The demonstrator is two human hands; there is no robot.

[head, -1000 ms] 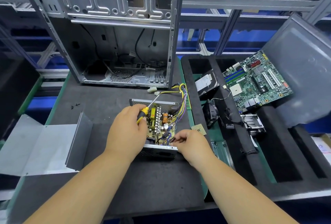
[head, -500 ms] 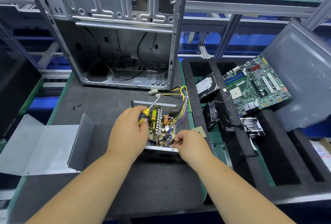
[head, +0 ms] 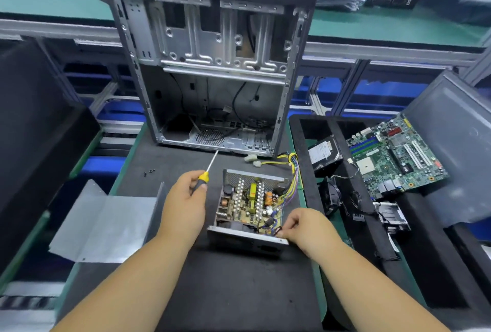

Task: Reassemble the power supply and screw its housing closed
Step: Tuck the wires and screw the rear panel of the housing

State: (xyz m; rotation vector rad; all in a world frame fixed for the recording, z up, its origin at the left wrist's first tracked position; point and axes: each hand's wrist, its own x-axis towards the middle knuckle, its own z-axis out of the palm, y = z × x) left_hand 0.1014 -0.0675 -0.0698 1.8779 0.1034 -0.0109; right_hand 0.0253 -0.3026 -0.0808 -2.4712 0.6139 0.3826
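The open power supply (head: 249, 204) sits on the black mat, its circuit board bare inside the metal base. A bundle of coloured wires (head: 291, 165) leaves its far right corner. My left hand (head: 186, 201) grips a yellow-handled screwdriver (head: 207, 169) just left of the unit, shaft pointing away toward the case. My right hand (head: 303, 228) pinches at the near right corner of the board, by a dark wire loop. The grey housing cover (head: 106, 222) lies folded open to the left. A few small black screws (head: 148, 172) lie on the mat.
An empty computer case (head: 212, 71) stands upright behind the power supply. A black foam tray (head: 300, 151) on the right holds a hard drive (head: 324, 152), a fan (head: 333, 195) and a motherboard (head: 396, 156). A dark panel leans at the far left.
My left hand has pulled the screwdriver off the board to the left of the unit. The view has tilted up, showing more of the case. My right hand stays at the near right corner.
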